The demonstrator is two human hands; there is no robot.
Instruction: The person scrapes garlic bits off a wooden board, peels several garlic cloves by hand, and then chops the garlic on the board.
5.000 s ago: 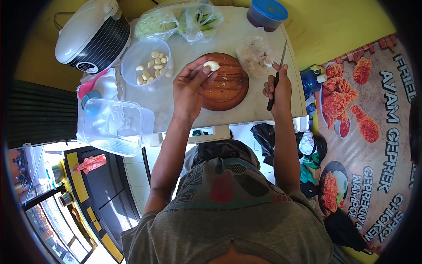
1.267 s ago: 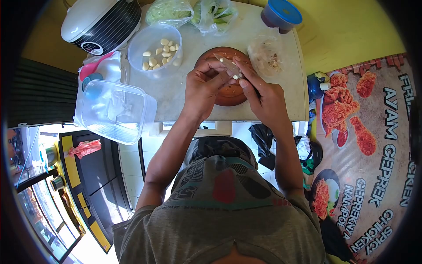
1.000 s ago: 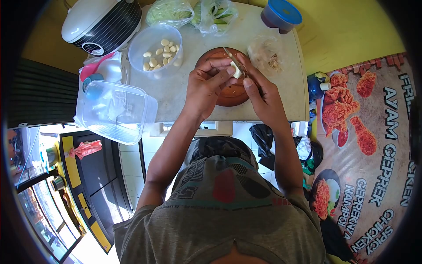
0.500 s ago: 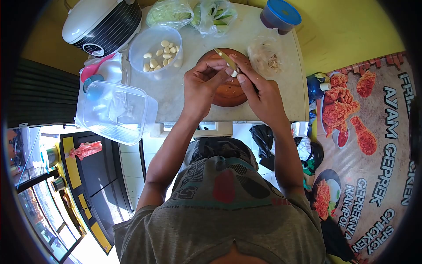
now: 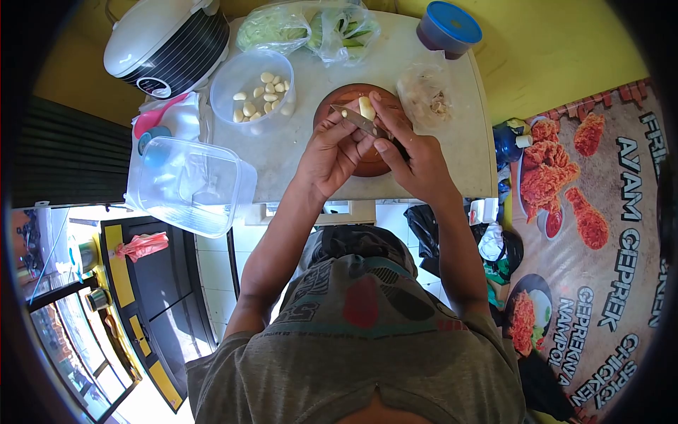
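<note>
My left hand [image 5: 332, 152] pinches a pale garlic clove [image 5: 366, 108] above the round wooden cutting board [image 5: 332, 106]. My right hand [image 5: 409, 159] grips a small knife [image 5: 357, 119], whose blade lies across the left fingertips, just under the clove. Both hands meet over the board on the grey counter [image 5: 282, 152]. A clear round bowl [image 5: 253, 88] with several peeled cloves stands to the left of the board.
A clear plastic bag of garlic skins [image 5: 426, 95] lies right of the board. Bags of green vegetables [image 5: 304, 28], a blue-lidded jar [image 5: 448, 27], a rice cooker [image 5: 166, 44] and an empty clear rectangular tub [image 5: 191, 185] ring the counter.
Five seconds ago the hands were apart, the left holding a clove and the right the knife. They have come together, and the knife blade has shifted against the clove.
</note>
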